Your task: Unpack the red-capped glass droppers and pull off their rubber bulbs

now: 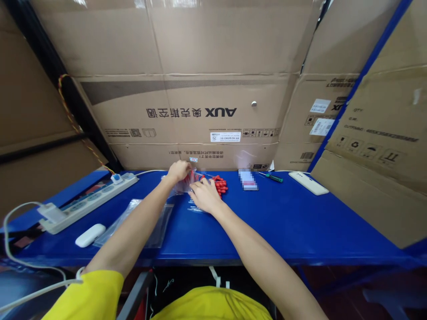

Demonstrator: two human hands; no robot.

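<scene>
My left hand [179,171] is closed on the upper part of a clear plastic bag [180,188] with red pieces showing inside. My right hand [205,195], fingers bent, grips the near right side of the same bag; the exact fingertip contact is partly hidden. Just beyond and right of it lies a pile of small red plastic pieces [221,184], too small to name by kind. More clear plastic shows on the blue table below my right hand. Flat clear plastic bags [163,222] lie under my left forearm.
A white power strip [95,200] with plugs and a white oval case [90,235] lie at left on the blue table [283,226]. A phone [248,180], a green-handled screwdriver [274,178] and a white power bank [308,183] are at right. Cardboard walls [187,53] enclose the table.
</scene>
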